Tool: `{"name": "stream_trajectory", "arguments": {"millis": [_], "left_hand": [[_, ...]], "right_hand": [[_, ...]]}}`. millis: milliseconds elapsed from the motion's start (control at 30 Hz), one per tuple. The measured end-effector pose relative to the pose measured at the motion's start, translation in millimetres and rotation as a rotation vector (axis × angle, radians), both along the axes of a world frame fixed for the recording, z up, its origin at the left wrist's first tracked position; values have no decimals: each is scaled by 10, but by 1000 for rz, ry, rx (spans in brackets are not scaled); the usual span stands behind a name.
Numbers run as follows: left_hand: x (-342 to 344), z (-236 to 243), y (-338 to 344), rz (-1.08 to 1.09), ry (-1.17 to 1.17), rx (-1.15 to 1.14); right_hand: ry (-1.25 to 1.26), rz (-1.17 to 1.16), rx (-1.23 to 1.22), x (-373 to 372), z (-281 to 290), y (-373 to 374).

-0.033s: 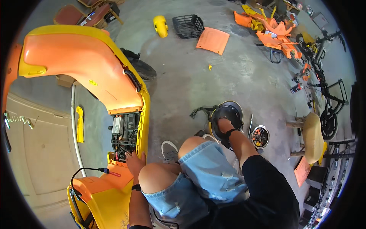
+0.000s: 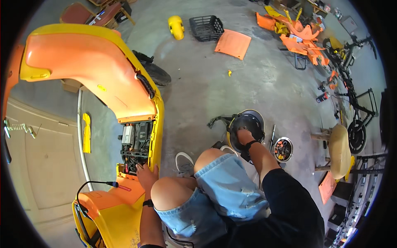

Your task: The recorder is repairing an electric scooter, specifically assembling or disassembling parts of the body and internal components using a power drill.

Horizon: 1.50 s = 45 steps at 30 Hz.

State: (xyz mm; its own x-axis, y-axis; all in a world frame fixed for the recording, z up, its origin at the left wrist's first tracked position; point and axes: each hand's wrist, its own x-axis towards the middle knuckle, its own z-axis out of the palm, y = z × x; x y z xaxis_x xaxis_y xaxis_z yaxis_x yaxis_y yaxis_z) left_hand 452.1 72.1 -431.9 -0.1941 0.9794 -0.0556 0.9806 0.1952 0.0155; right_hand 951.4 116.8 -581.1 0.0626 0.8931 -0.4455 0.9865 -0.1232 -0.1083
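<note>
My left hand (image 2: 147, 175) rests at the lower end of the open electronics compartment (image 2: 136, 144) in the yellow and orange scooter body (image 2: 87, 66); its fingers bend among dark wires, what they grip unclear. My right hand (image 2: 244, 136) is down inside an upturned yellow and black helmet-like object (image 2: 257, 122) with straps, its fingertips hidden. Right of that are a long metal tool (image 2: 273, 134) and a round metal bowl (image 2: 290, 149) of small mixed parts. A black cable (image 2: 99, 182) with a blue connector arches over the lower orange panel.
Padded stool (image 2: 338, 151) and black scooter frame (image 2: 356, 99) stand at right. Behind are a black basket (image 2: 206, 25), an orange panel (image 2: 231, 45), a yellow part (image 2: 175, 29) and piled body panels (image 2: 297, 41). Chairs (image 2: 78, 14) are upper left; a cream door (image 2: 45, 165) is at left.
The view has shifted very slightly. Both hands stay in the same places.
</note>
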Motion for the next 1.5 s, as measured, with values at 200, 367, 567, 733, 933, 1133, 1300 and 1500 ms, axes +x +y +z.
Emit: {"name": "stream_trajectory", "arguments": {"millis": [200,367,567,733,933,1133,1300,1500], "left_hand": [[12,-13,-11,-9,-1,2],[49,34,-3,27,-23,0],[7,49,-5,76,-96,-12],[-69,6,-53,89,-80,26],[-87,-4,-71,34,-105,17],[-74,31,-61,61,-121,15],[-58,46,-49,128,-171,-37],[-18,73,-4,155,-138,-14]], "right_hand": [[-33,-43,-124,-15,-161,-44],[-37,-46,-21,-7,-211,-117],[-130,-13,-14,98,-201,-293],[75,30,-80,370,-572,-205],[-26,48,-116,454,-1007,-51],[-40,52,-108,378,-1027,-38],[-29,50,-77,366,-1194,-70],[-52,28,-64,243,-913,-142]]}}
